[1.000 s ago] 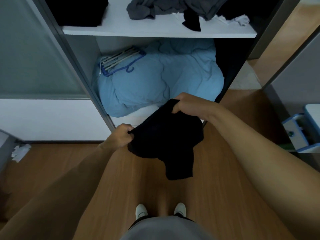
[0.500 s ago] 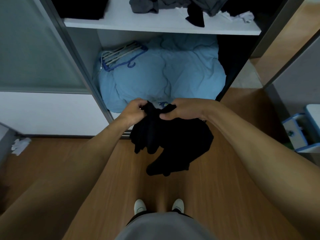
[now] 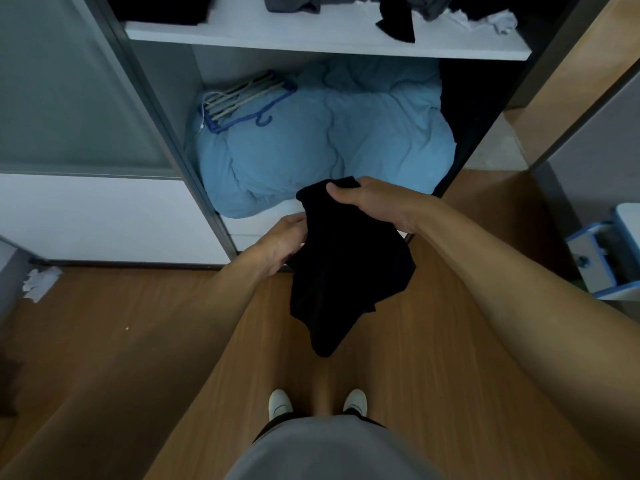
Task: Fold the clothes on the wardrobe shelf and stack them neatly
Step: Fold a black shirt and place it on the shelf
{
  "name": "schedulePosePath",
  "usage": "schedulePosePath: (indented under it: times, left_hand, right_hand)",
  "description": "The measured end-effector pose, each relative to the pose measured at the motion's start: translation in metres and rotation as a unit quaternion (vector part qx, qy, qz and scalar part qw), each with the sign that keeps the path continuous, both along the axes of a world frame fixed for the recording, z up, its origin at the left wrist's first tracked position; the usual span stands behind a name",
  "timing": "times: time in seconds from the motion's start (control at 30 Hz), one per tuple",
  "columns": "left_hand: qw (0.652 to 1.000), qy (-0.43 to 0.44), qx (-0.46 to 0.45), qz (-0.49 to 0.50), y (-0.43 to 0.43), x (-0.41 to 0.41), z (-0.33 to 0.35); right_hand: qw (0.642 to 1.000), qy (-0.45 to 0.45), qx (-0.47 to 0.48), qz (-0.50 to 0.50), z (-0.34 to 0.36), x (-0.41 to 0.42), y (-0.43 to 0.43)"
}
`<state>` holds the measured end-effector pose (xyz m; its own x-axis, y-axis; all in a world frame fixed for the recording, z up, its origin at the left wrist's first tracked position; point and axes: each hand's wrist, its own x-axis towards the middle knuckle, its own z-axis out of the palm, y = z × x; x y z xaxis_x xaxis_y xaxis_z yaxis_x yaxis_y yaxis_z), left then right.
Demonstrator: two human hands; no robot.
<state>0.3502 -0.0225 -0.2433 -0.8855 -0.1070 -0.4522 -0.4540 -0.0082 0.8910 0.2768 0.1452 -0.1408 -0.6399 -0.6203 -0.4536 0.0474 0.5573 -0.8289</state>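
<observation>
A black garment [image 3: 343, 271] hangs in front of the open wardrobe, above the wooden floor. My right hand [image 3: 370, 200] grips its top edge, thumb over the cloth. My left hand [image 3: 284, 242] holds the garment's left side lower down, its fingertips hidden behind the cloth. On the white shelf [image 3: 311, 34] above lie a crumpled grey garment [image 3: 294, 2], a black piece [image 3: 398, 20] hanging over the edge, a white cloth [image 3: 498, 20] and a dark pile [image 3: 162, 8] at the left.
Below the shelf a light blue duvet [image 3: 329, 140] fills the compartment, with a bundle of hangers [image 3: 239, 98] on it. A sliding door [image 3: 69, 98] stands at the left. Crumpled white paper [image 3: 40, 282] lies on the floor. A blue and white drawer unit [image 3: 602, 258] sits at the right.
My hands came together at the garment's top, then parted. My right hand now holds the top edge while my left has dropped to the left side. The cloth hangs longer.
</observation>
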Motion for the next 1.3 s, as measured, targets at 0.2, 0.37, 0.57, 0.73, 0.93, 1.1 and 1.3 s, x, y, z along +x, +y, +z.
schedulePosePath:
  times: [0.2, 0.37, 0.57, 0.73, 0.93, 1.1, 1.3]
  left_hand:
    - [0.987, 0.065, 0.114, -0.093, 0.0, 0.007, -0.006]
    - [0.982, 0.091, 0.112, -0.119, 0.007, 0.011, 0.004]
    - [0.984, 0.095, 0.108, -0.106, 0.007, 0.013, 0.004]
    - [0.981, 0.106, 0.136, -0.091, 0.01, 0.015, 0.007]
    - [0.987, 0.083, 0.068, -0.115, 0.016, 0.017, 0.011]
    - [0.985, 0.058, 0.143, -0.076, 0.017, 0.021, 0.017]
    - [0.956, 0.016, 0.294, -0.005, 0.022, 0.022, 0.036]
  right_hand:
    - [0.997, -0.041, -0.045, -0.041, 0.0, -0.005, 0.004]
    - [0.995, -0.066, -0.061, -0.03, 0.003, -0.005, 0.01]
    - [0.994, -0.071, -0.084, -0.011, 0.002, 0.002, 0.014]
    - [0.994, -0.08, -0.068, -0.005, -0.002, 0.006, 0.015]
    - [0.999, 0.016, 0.028, -0.009, 0.0, -0.003, 0.017]
    - [0.988, 0.016, -0.07, -0.139, 0.0, -0.02, 0.028]
    - [0.95, -0.05, -0.132, -0.279, -0.028, -0.019, 0.048]
